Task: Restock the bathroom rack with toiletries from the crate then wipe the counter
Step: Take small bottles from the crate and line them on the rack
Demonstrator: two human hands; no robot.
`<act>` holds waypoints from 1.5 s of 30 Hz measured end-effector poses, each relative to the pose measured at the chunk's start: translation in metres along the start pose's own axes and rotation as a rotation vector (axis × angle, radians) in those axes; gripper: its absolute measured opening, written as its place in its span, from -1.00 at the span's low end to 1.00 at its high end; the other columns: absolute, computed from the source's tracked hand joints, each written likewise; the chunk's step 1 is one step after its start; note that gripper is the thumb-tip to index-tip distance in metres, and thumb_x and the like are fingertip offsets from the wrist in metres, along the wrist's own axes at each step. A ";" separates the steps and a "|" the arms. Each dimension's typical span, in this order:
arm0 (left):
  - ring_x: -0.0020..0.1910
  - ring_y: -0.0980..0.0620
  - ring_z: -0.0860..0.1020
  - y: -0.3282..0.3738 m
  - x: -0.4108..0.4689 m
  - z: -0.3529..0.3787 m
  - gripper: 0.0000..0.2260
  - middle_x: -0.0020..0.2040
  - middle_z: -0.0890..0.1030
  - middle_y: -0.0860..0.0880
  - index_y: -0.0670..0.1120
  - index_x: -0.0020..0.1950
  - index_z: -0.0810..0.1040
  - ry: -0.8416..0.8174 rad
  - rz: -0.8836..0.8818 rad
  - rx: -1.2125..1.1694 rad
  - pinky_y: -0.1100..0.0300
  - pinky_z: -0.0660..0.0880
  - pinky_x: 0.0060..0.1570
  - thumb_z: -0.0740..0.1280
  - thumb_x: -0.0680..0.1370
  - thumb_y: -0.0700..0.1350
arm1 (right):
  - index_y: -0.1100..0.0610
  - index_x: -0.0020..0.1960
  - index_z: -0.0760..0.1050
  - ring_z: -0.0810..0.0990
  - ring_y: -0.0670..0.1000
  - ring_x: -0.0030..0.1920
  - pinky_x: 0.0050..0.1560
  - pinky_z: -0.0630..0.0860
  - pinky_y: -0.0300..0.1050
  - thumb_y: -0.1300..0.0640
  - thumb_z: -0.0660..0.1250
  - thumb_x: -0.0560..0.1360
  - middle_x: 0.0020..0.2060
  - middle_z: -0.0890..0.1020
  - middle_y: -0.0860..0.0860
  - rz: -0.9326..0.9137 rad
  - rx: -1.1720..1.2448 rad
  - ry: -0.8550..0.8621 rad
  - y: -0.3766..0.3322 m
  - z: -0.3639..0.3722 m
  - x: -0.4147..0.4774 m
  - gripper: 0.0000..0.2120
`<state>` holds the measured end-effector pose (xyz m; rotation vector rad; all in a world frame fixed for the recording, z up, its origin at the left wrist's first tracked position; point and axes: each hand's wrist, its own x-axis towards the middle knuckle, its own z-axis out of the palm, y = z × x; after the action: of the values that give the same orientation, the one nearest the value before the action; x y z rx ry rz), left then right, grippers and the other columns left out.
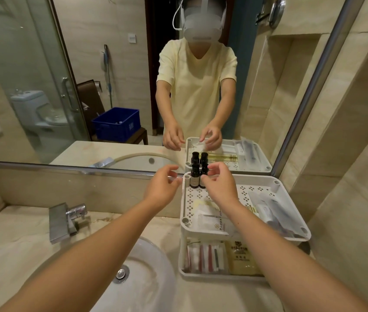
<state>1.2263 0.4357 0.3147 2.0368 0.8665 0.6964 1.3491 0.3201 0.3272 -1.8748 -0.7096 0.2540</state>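
A white two-tier rack point(291, 194) stands on the beige counter point(9, 244) against the mirror. Two small dark bottles point(194, 179) stand upright in the back left corner of its top tray. My left hand point(161, 190) and my right hand point(220, 188) hover just above that corner, fingers pinched on a small clear packet point(174, 177) that is hard to make out. Flat white sachets point(214, 221) and long wrapped kits point(273, 210) lie in the top tray. The blue crate point(116, 123) shows only in the mirror, on a chair behind me.
The lower tier holds striped packets point(203, 257) and a yellow sachet point(241, 257). A white basin point(149, 282) and a chrome tap point(65, 219) sit left of the rack. A tiled wall closes the right side. The mirror reflects a toilet and a glass shower door.
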 end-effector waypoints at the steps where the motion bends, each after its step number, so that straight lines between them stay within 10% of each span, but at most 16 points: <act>1: 0.00 0.15 0.56 -0.002 -0.005 -0.004 -0.65 0.08 0.56 0.12 0.05 0.36 0.43 0.009 -0.009 -0.021 0.12 0.56 0.03 0.34 0.57 -0.03 | -0.05 0.12 0.43 0.56 -0.12 -0.12 -0.16 0.56 -0.14 0.10 0.40 0.47 -0.05 0.54 -0.13 -0.013 0.005 -0.009 -0.002 0.002 -0.006 -0.74; 21: 0.02 -0.13 0.61 -0.066 -0.189 -0.175 -0.72 0.02 0.56 -0.07 -0.15 0.27 0.50 0.272 -0.228 -0.265 0.00 0.55 0.05 0.34 0.56 -0.18 | -0.04 0.07 0.47 0.55 -0.10 -0.13 -0.18 0.42 -0.23 0.05 0.40 0.47 -0.12 0.57 -0.09 -0.158 0.087 -0.337 -0.088 0.125 -0.189 -0.80; 37: -0.25 0.11 0.55 -0.162 -0.450 -0.331 -0.71 -0.14 0.56 0.06 -0.11 0.26 0.47 0.539 -0.497 -0.194 0.25 0.43 -0.26 0.34 0.55 -0.16 | 0.01 0.29 0.42 0.54 -0.04 0.01 0.02 0.49 -0.10 -0.02 0.37 0.47 0.14 0.49 -0.03 -0.381 -0.237 -0.856 -0.139 0.249 -0.427 -0.59; 45: -0.07 0.13 0.57 -0.203 -0.580 -0.379 -0.69 -0.05 0.60 0.07 -0.03 0.23 0.50 0.710 -0.665 -0.081 0.24 0.48 0.00 0.41 0.51 -0.07 | -0.01 0.32 0.41 0.53 -0.01 0.13 0.15 0.48 -0.06 -0.02 0.35 0.46 0.23 0.47 -0.02 -0.619 -0.304 -1.054 -0.163 0.297 -0.539 -0.56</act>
<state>0.5311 0.2519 0.2484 1.2718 1.7704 1.0427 0.7166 0.2789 0.2712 -1.5973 -2.0806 0.7739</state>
